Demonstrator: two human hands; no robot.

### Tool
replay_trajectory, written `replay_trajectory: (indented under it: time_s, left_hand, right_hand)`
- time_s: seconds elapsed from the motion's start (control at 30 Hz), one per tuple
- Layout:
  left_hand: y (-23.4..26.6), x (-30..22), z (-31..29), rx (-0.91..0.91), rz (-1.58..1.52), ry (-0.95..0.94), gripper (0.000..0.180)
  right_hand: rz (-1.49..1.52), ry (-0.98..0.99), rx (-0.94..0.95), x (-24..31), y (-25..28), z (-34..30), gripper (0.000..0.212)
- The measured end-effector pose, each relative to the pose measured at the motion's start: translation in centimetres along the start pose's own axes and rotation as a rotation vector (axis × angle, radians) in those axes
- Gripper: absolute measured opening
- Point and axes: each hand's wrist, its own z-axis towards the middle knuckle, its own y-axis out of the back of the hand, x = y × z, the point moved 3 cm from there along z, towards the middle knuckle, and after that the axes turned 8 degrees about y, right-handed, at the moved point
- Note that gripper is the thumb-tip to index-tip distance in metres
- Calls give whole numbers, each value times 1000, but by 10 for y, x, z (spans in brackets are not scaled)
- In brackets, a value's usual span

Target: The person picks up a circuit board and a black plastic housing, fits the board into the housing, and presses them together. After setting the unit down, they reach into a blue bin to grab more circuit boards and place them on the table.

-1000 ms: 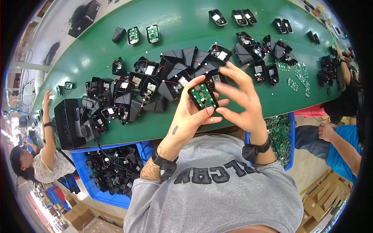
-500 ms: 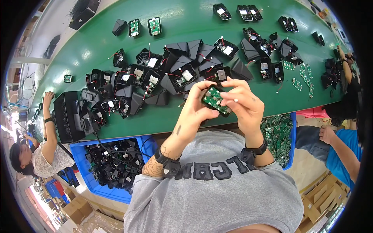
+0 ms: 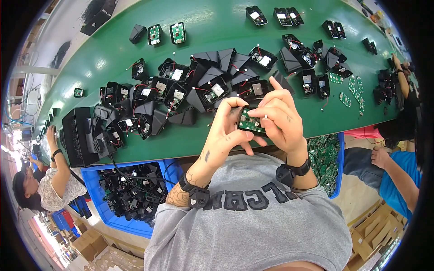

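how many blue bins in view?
2. One blue bin sits below the table edge at lower left, full of black parts; the other blue bin is at right, holding green boards. More may be hidden.

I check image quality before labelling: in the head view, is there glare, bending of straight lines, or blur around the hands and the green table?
Head view: soft glare patches on the green table at upper left; its edges bend strongly toward the dark round rim; the left hand, right hand and small circuit board look sharp; far edges look softer.
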Motion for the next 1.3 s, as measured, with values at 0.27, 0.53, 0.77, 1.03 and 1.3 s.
replay_trajectory:
  time_s: [0.27,0.53,0.77,1.03,1.3]
  left_hand:
    - [-1,-3,-1,-24,-30,-3,57]
    - [-1,3,3,-19,-59,-101,53]
    - [9,-2,-2,-129,46,-300,44]
    - [3,-14,-6,-261,597,-279,41]
    - [-2,-20,-9,-237,673,-315,42]
  right_hand:
    - [14,-86,4,3,-2,1,19]
    - [140,-134,-158,-1,-8,-3,24]
    - [122,-179,239,12,2,10,28]
    - [14,-211,401,11,3,13,17]
    - [60,-197,430,12,8,16,14]
